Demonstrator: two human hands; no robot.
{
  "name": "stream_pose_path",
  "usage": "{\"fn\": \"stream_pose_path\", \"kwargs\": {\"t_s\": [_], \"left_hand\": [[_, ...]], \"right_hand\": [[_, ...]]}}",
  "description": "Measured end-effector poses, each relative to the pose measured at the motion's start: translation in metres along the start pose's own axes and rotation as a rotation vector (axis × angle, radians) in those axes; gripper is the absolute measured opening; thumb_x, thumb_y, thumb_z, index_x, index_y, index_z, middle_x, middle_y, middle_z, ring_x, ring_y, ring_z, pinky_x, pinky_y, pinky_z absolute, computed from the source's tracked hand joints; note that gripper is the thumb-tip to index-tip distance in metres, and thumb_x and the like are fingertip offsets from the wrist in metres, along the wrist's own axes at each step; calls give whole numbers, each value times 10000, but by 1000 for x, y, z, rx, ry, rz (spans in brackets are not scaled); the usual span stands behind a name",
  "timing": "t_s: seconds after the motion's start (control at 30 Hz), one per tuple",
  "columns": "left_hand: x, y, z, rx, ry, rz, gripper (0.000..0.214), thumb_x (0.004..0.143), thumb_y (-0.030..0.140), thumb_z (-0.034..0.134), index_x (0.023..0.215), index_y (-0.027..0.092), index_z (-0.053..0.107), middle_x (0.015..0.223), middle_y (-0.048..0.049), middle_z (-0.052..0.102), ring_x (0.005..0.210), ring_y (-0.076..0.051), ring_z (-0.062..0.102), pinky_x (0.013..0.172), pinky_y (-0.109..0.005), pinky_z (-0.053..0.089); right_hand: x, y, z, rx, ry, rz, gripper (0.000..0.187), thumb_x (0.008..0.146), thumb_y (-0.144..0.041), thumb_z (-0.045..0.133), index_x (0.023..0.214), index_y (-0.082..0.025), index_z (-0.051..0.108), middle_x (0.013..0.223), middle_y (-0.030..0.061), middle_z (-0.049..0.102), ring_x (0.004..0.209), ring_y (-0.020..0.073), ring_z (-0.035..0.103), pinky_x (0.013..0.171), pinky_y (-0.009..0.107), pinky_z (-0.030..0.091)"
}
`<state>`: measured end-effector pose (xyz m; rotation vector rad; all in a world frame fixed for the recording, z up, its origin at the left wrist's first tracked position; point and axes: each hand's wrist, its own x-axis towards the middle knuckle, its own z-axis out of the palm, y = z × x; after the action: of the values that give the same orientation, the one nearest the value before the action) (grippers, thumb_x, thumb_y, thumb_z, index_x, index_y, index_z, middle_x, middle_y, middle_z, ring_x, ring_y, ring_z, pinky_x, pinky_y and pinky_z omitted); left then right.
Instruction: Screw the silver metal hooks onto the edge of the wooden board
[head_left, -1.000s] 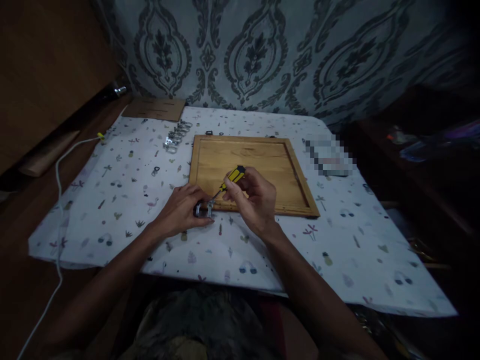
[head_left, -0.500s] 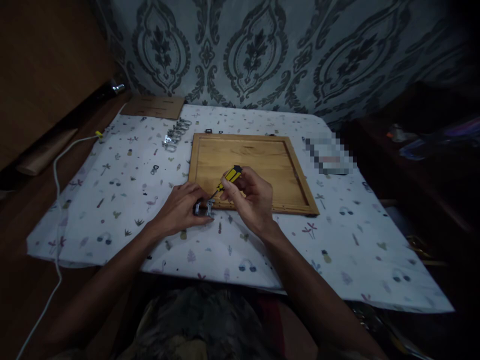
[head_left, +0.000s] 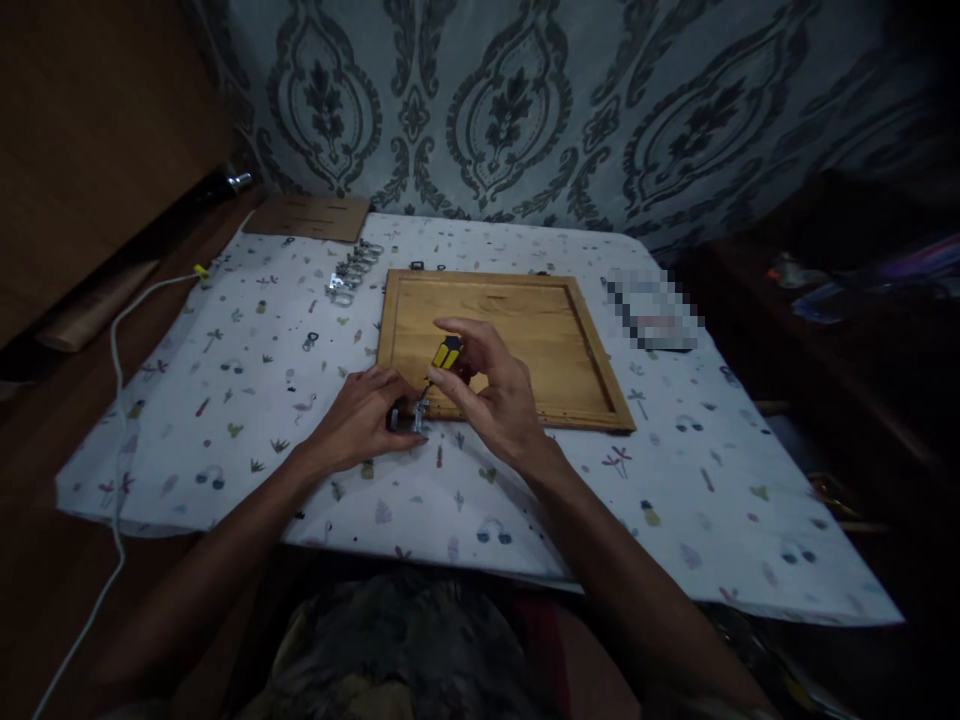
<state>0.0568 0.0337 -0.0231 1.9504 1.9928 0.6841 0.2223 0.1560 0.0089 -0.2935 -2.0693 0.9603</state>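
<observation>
Head view: left hand (head_left: 366,412) pinches metal fitting (head_left: 419,417) at wooden panel (head_left: 495,296); right hand (head_left: 496,396) loosely grips yellow screwdriver (head_left: 445,357).

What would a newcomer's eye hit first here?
Probably the yellow-and-black screwdriver at the right hand, angled down toward the metal fitting at the left hand. Next, the wooden panel mid-table, then the bold wallpaper behind.
</observation>
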Motion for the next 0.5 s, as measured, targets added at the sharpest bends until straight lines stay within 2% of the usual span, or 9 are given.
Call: {"fn": "stream_pose_path", "kwargs": {"t_s": [0.07, 0.13, 0.2, 0.33, 0.5], "left_hand": [[0, 0, 0, -2, 3, 1, 375, 808, 411, 839, 1083, 226, 664, 1158, -65, 692, 1112, -308, 619, 964, -464, 470], [0, 0, 0, 4, 9, -2, 378, 816, 432, 830, 1090, 232, 663, 1167, -65, 691, 1119, -313, 619, 964, -470, 474], [0, 0, 1, 10, 12, -2, 374, 822, 452, 819, 1082, 233, 663, 1149, -64, 688, 1109, -314, 620, 958, -473, 479], [-1, -1, 1, 14, 15, 7, 361, 821, 449, 819, 1055, 222, 663, 1104, -61, 681, 1080, -316, 624, 935, -470, 482], [-1, -2, 1, 7, 21, 9, 358, 828, 441, 820, 1062, 230, 649, 1130, -61, 686, 1098, -309, 623, 945, -474, 481]], "right_hand": [[5, -4, -4, -50, -74, -32, 234, 1001, -360, 640, 1206, -248, 662, 965, 27, 702, 800, 170, 639, 731, 317, 537], [9, -8, -7, -54, -127, -41, 204, 1030, -403, 589, 1069, -237, 702, 956, 47, 713, 869, 195, 651, 764, 332, 535], [12, -10, -8, -15, -143, -24, 265, 1032, -440, 581, 940, -222, 701, 893, 48, 703, 869, 199, 658, 762, 328, 530], [13, -9, -4, 63, -96, 17, 297, 997, -445, 643, 826, -205, 684, 788, 21, 682, 750, 169, 637, 723, 310, 518], [10, -5, 3, 23, 67, 27, 309, 933, -434, 723, 747, -209, 621, 725, -10, 631, 688, 149, 592, 688, 296, 502]]}}
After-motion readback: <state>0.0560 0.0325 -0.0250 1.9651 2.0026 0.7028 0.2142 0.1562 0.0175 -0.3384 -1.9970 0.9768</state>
